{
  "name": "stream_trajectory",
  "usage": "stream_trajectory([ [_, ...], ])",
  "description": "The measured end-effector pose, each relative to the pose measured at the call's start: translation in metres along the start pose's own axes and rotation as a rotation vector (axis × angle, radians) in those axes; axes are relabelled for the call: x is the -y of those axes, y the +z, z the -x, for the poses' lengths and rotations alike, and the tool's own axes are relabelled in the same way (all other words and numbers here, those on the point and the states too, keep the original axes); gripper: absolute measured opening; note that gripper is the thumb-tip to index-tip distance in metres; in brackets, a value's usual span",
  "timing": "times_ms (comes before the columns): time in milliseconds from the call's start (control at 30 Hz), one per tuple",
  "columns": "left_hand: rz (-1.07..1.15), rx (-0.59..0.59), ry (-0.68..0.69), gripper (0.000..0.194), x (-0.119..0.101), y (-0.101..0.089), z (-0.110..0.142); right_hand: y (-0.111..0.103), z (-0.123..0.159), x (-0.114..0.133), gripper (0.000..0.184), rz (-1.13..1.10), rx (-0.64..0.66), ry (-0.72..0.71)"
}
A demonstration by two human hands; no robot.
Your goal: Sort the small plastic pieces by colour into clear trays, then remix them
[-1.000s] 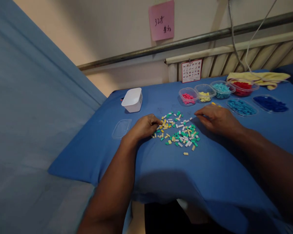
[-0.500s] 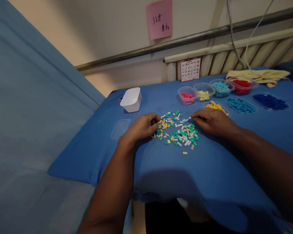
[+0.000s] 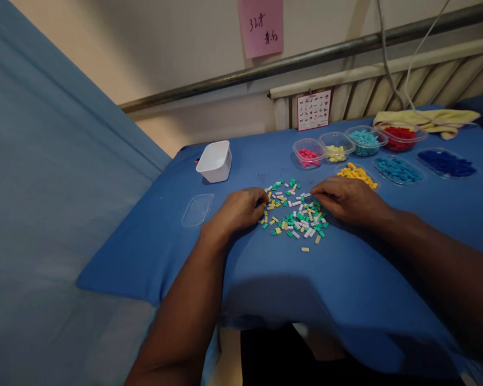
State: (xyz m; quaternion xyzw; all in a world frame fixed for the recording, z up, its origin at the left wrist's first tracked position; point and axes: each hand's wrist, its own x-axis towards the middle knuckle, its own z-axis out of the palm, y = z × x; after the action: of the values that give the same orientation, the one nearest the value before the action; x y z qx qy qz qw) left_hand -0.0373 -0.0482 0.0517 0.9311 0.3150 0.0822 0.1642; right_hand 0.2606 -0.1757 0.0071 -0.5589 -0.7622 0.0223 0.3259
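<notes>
Across the blue-covered tabletop [image 3: 156, 230], the loose heap of small pieces [image 3: 306, 220], white, green, pale yellow and deeper yellow, lay spread between the two hands, and it was the right hand [image 3: 348, 199] that had moved most. A second before, it sat off to the right of the heap, hiding most of the orange-yellow pieces [image 3: 358, 175] behind it; now it had slid leftward, so they showed almost whole and its fingertips were over the heap's right edge, just beside a white piece [image 3: 307, 195]. Thumb and forefinger seemed near together, but whether that grip was clamped on anything could not be told.

At the opposite edge the left hand [image 3: 241, 208] had shifted only a little inward. Its fingers were curled by the deeper yellow pieces, the tips partly hidden, so its grip could not be read either. As a result both hands were at the heap, nearer each other.

Well away from the fingers, the white box [image 3: 214, 162] and the clear lid [image 3: 198, 210] lay to the left, seemingly undisturbed.
</notes>
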Motion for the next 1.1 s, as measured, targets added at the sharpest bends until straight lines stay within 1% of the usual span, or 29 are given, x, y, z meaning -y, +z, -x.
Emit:
stream_trajectory([
  [67, 0.02, -0.006, -0.016, 0.024, -0.001, 0.0, 0.0, 0.002, 0.0, 0.007, 0.028, -0.008, 0.0, -0.027],
  [133, 0.106, -0.028, -0.039, 0.024, -0.003, 0.0, 0.0, 0.005, 0.0, 0.016, 0.027, -0.028, 0.001, -0.052],
  [167, 0.188, -0.043, -0.054, 0.024, -0.005, 0.0, 0.0, 0.007, 0.001, 0.021, 0.026, -0.046, 0.0, -0.063],
  [233, 0.427, -0.072, -0.08, 0.022, -0.011, 0.001, -0.001, 0.01, 0.001, 0.033, 0.025, -0.1, 0.003, -0.08],
  [333, 0.79, -0.088, -0.099, 0.022, -0.025, 0.007, -0.004, 0.014, 0.0, 0.051, 0.031, -0.194, -0.013, -0.088],
  [400, 0.93, -0.075, -0.107, 0.027, -0.035, 0.012, -0.006, 0.016, -0.001, 0.059, 0.034, -0.246, -0.048, -0.081],
  [500, 1.06, -0.053, -0.121, 0.03, -0.045, 0.021, -0.008, 0.02, -0.003, 0.064, 0.027, -0.287, -0.094, -0.055],
  [600, 1.132, -0.047, -0.13, 0.033, -0.049, 0.026, -0.01, 0.023, -0.005, 0.065, 0.017, -0.319, -0.112, 0.005],
  [767, 1.145, -0.068, -0.124, 0.033, -0.049, 0.03, -0.012, 0.026, -0.006, 0.065, 0.012, -0.369, -0.153, 0.106],
  [900, 1.163, -0.1, -0.105, 0.032, -0.048, 0.034, -0.014, 0.026, -0.006, 0.065, 0.009, -0.38, -0.177, 0.129],
  [1100, 1.243, -0.048, -0.185, 0.029, -0.052, 0.034, -0.014, 0.025, -0.007, 0.064, 0.013, -0.359, -0.253, 0.116],
])
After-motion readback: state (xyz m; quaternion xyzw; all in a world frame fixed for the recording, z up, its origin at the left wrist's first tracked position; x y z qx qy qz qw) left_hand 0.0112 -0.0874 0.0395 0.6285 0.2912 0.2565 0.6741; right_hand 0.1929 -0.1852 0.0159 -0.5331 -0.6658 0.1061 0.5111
